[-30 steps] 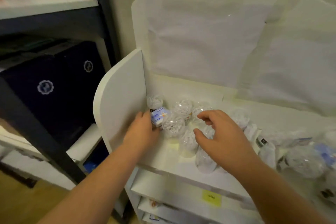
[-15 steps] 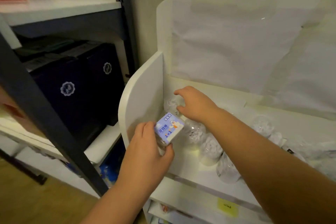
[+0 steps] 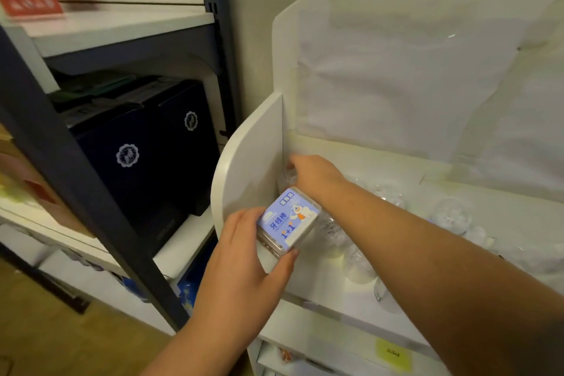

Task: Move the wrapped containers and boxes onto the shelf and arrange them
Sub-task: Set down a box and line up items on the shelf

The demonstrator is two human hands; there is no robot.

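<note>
My left hand [image 3: 244,256] grips a small clear box with a blue label [image 3: 288,221], held tilted just above the front left corner of the white shelf [image 3: 320,287]. My right hand [image 3: 314,172] reaches across into the back left corner against the side panel, its fingers over a clear wrapped container [image 3: 285,177] that is mostly hidden. Several more clear wrapped containers [image 3: 451,212] stand in a loose cluster along the shelf, partly covered by my right forearm.
The white stand has a curved side panel [image 3: 250,162] and a tall back board [image 3: 396,70]. A dark metal rack [image 3: 76,162] with dark blue boxes [image 3: 146,156] stands at the left. A lower shelf edge carries a yellow tag [image 3: 393,352].
My left hand has lifted the blue-labelled box out of the cluster and toward the front. My right hand has moved from the middle of the containers into the back left corner.
</note>
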